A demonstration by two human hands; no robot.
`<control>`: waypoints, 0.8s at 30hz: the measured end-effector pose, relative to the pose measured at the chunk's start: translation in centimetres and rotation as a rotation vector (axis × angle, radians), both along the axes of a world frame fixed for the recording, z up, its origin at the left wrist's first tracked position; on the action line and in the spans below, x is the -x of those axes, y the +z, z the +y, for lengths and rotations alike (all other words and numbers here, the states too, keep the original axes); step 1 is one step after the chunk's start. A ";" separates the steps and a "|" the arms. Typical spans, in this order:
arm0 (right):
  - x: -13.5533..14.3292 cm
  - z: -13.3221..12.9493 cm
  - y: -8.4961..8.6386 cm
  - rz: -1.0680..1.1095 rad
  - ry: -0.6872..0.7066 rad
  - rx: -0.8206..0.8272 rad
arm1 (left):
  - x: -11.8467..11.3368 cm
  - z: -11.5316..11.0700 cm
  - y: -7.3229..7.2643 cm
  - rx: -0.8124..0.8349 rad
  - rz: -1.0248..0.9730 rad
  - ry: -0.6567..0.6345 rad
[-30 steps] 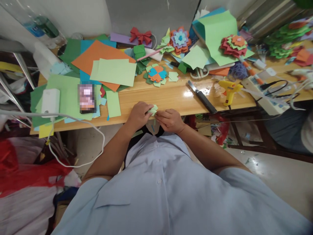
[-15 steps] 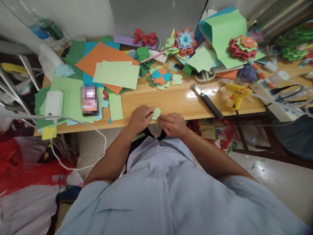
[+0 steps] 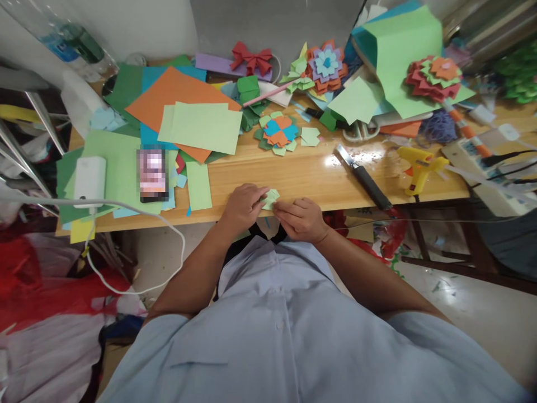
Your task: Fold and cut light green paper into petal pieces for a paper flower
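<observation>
A small folded light green paper piece (image 3: pixel 271 198) is held between my two hands, over the table's front edge. My left hand (image 3: pixel 244 206) pinches its left side with thumb and fingers. At its lower right, my right hand (image 3: pixel 301 218) is closed, with the fingertips against the paper. Beyond my hands lies a flat paper flower (image 3: pixel 280 133) with orange and blue in the middle and green petals around. A similar light green folded piece (image 3: pixel 310 136) rests just right of that flower.
Sheets of coloured paper (image 3: pixel 201 127), a phone (image 3: pixel 153 174) and a white power bank (image 3: pixel 89 180) are on the left. A black-handled cutter (image 3: pixel 369 182), a yellow glue gun (image 3: pixel 419 168), scissors (image 3: pixel 361 132) and a power strip (image 3: pixel 489 179) lie on the right.
The camera view has shifted slightly. Both hands still grip the light green paper, and their fingers have barely moved.
</observation>
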State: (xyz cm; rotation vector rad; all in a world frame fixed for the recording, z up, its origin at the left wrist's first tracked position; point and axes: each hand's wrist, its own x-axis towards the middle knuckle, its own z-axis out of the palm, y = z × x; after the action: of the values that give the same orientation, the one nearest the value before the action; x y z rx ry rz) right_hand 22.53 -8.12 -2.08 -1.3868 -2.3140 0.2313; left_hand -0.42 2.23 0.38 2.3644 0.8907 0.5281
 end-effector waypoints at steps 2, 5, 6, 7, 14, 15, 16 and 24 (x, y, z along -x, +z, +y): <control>0.1 0.0 0.2 -0.008 0.006 -0.015 | 0.0 0.0 -0.1 0.002 0.000 0.002; 0.1 0.0 0.4 -0.039 0.008 -0.035 | 0.0 0.0 -0.1 0.008 -0.006 0.002; 0.2 0.0 0.4 -0.050 0.005 -0.027 | 0.0 0.0 -0.1 0.011 -0.008 0.002; 0.2 0.0 0.4 -0.056 -0.001 -0.018 | 0.0 0.0 0.0 0.016 -0.008 0.002; 0.1 -0.2 0.1 -0.066 -0.003 -0.033 | 0.2 -0.3 0.0 0.045 -0.044 0.036; 0.1 -0.2 0.1 -0.066 -0.003 -0.037 | 0.3 -0.3 0.0 0.046 -0.056 0.036; 0.1 -0.3 0.0 -0.065 -0.005 -0.037 | 0.4 -0.4 -0.1 0.047 -0.064 0.036; 0.2 0.0 -0.1 -0.021 0.019 -0.261 | 0.6 -0.4 -0.5 0.014 -0.118 0.031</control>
State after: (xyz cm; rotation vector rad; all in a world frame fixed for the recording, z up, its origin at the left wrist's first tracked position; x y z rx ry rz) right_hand 22.32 -8.12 -2.15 -1.2432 -2.2790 -0.0782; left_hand -0.97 1.81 -0.13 2.2842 0.8761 0.6637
